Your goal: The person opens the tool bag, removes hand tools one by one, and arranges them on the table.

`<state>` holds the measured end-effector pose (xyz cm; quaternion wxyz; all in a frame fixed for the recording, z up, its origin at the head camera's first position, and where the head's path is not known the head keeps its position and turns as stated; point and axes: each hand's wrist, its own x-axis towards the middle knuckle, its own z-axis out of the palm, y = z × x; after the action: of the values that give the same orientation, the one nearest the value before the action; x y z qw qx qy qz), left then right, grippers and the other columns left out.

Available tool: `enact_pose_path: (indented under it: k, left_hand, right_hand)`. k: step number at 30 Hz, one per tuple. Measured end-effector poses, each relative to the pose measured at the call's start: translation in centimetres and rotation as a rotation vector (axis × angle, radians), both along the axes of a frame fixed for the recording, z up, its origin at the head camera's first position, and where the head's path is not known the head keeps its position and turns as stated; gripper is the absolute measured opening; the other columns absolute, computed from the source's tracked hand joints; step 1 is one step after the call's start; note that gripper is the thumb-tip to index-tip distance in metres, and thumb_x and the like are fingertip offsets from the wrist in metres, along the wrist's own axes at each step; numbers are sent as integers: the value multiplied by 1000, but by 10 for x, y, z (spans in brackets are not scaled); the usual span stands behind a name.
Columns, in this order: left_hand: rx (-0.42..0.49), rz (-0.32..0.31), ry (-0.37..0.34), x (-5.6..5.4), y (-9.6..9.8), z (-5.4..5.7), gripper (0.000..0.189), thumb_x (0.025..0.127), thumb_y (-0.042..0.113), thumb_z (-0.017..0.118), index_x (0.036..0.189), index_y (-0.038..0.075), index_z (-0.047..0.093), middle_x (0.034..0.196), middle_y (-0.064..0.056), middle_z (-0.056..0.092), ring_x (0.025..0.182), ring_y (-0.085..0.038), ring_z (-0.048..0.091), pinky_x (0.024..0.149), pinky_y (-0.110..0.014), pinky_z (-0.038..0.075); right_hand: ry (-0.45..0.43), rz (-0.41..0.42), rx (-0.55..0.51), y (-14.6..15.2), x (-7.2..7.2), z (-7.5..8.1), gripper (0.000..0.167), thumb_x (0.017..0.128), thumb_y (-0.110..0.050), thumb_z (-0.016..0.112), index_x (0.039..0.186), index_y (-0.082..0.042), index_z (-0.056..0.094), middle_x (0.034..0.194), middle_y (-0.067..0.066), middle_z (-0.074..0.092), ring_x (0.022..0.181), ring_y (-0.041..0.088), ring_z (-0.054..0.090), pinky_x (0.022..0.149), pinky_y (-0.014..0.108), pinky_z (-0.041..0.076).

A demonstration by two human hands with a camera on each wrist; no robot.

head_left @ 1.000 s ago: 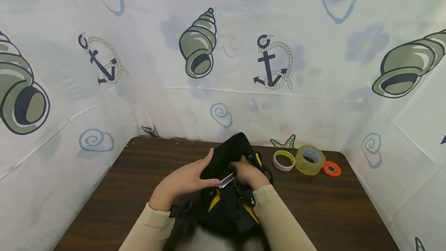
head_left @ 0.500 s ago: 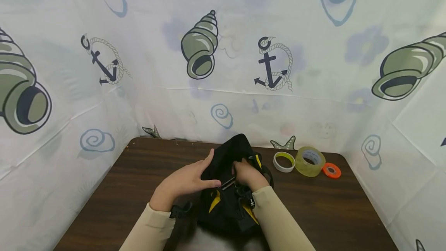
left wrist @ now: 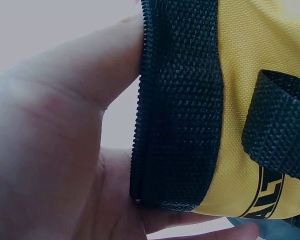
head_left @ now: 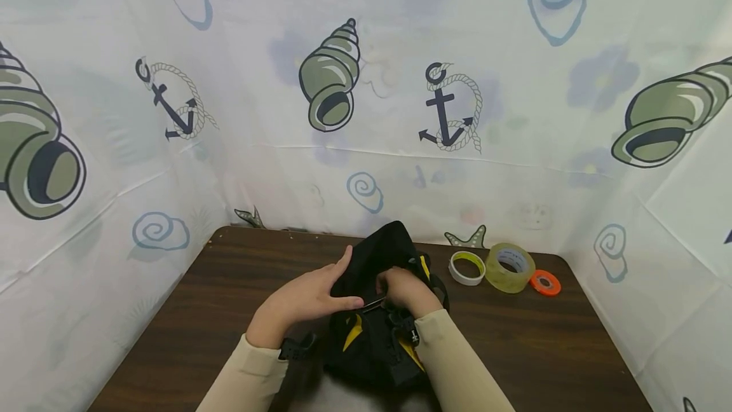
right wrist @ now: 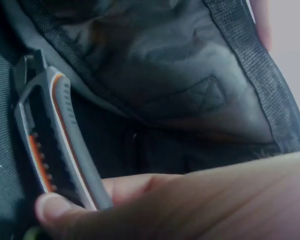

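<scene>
A black and yellow zippered bag (head_left: 374, 358) sits on the table in front of me, its mouth spread. My left hand (head_left: 300, 297) grips the bag's left rim, with the zipper edge lying between thumb and fingers; part of that hand is hidden by the fabric. Inside the mouth, my right hand (head_left: 406, 288) pinches a grey and orange utility knife (right wrist: 82, 150) near one end, as the right wrist view shows. The knife leans against the inner lining, and its lower end is hidden by my thumb and fingers.
Toward the back right of the brown table (head_left: 229, 285) are a white tape roll (head_left: 466, 280), a wide clear tape roll (head_left: 496, 278) and a small orange roll (head_left: 546, 291). A printed cloth (head_left: 394, 164) walls off the back and sides.
My right hand has shifted slightly lower in the bag's mouth, its fingers more curled. The silvery strip beneath it has tilted and now shows only as a thin line. My left hand stays put.
</scene>
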<state>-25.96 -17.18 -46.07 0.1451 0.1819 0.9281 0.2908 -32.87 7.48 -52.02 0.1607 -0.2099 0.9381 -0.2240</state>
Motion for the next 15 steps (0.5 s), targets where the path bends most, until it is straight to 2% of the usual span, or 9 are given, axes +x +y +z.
enact_pose_path:
  k: [5, 11, 15]
  left_hand:
    - [-2, 1, 7, 0, -1, 0, 110, 96, 80, 63, 176, 37, 1, 181, -4, 27, 166, -33, 34, 131, -63, 34]
    - [7, -10, 6, 0, -1, -2, 110, 96, 79, 63, 176, 38, 0, 181, -4, 25, 166, -33, 34, 131, -62, 34]
    - [13, -14, 4, -1, -1, -3, 110, 96, 79, 63, 176, 38, -1, 182, -4, 24, 166, -33, 33, 131, -62, 34]
  right_hand:
    - [-8, 13, 25, 0, 5, 8, 19, 91, -4, 88, 90, -13, 71, 84, 0, 64, 74, 19, 57, 69, 36, 48]
    - [36, 35, 44, 2, 12, 22, 19, 92, -10, 88, 88, -18, 71, 85, -2, 65, 74, 18, 58, 69, 36, 49]
    - [79, 79, 34, 5, 17, 33, 17, 95, -14, 86, 87, -19, 72, 85, -4, 66, 74, 15, 58, 70, 35, 51]
